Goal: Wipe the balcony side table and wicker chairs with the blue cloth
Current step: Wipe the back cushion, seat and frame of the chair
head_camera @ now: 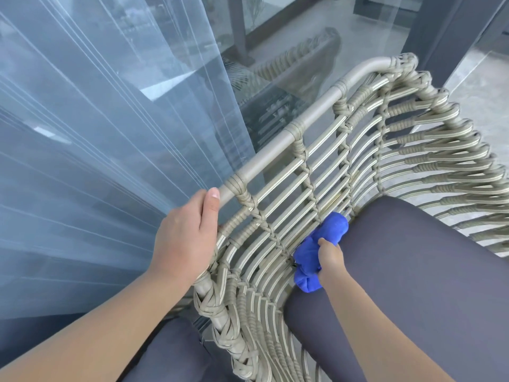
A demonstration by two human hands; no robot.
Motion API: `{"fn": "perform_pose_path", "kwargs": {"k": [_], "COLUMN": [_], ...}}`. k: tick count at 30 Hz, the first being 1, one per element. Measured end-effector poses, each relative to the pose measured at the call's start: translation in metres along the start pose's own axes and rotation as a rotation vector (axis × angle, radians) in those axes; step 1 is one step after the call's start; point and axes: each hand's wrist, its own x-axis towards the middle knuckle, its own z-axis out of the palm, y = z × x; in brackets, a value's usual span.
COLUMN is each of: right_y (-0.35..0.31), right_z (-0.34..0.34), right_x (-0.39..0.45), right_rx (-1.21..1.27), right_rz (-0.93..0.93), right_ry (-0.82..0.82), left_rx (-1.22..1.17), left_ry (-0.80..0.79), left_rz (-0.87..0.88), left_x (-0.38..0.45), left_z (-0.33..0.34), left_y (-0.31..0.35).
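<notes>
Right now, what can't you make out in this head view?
- Side table: not in frame, so its state is unknown.
- Right hand fingers: buried in the bunched blue cloth; only the thumb shows.
- Wicker chair legs and front: cut off by the bottom edge, covered by the dark seat cushion.
- Left hand fingertips: wrapped behind the top rail.
- Room behind the glass: veiled by the sheer curtain and reflections.

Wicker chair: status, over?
Left hand grips woven wicker chair rim. Right hand holds bunched blue cloth against inner weave, beside dark grey cushion. No obstruction.
</notes>
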Motion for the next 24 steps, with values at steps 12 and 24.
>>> {"fn": "perform_pose_path", "kwargs": {"k": [12,24], "right_y": [0.007,-0.007], "right_z": [0.02,0.03], "right_x": [0.04,-0.015], "right_rx": [-0.008,0.06], "right_rz": [0.07,0.012], "right_ry": [0.079,-0.002], "left_rx": [-0.033,-0.043], "left_ry": [0.002,-0.004], "left_rz": [-0.02,-0.035], "left_x": [0.001,0.002], "left_z": [0.002,0.0], "left_y": [-0.003,0.0]}}
